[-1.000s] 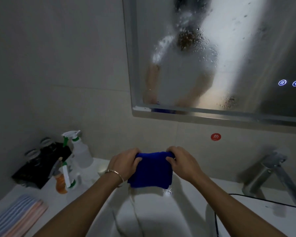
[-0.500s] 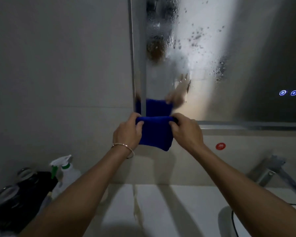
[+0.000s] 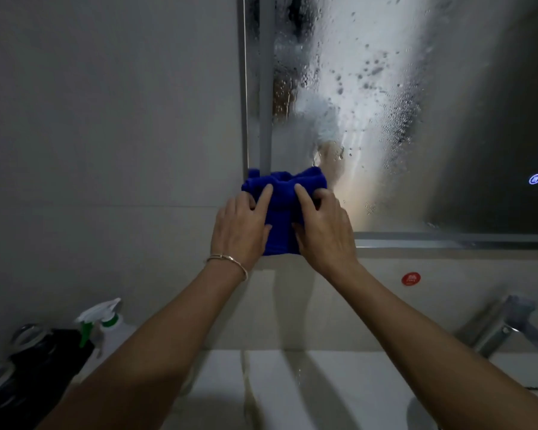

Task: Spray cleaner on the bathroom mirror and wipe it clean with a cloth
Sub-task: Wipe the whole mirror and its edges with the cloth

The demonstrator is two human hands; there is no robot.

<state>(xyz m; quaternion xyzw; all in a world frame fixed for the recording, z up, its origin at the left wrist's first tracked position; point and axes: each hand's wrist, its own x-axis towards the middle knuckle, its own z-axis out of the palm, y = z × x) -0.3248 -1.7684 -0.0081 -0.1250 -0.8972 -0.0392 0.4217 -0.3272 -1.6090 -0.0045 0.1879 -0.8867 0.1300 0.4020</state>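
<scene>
Lifted, the cloth (image 3: 281, 193) now meets the mirror's (image 3: 385, 119) lower-left corner; left hand (image 3: 239, 231) and right hand (image 3: 323, 231) both grip it, bunched between them, seemingly to start wiping there.

Single head-worn view, folks, right up close to the mirror (image 3: 432, 135) and facing it square on, centred on its lower-left corner. Both forearms run in from the bottom edge, and the left hand (image 3: 241, 228) and right hand (image 3: 323, 231) hold the cloth (image 3: 281, 193) at that corner, within arm's reach of the lens. Below the mirror sits the counter (image 3: 292, 383), lower right the faucet (image 3: 503, 324), far lower left the spray bottle (image 3: 106, 321)
</scene>
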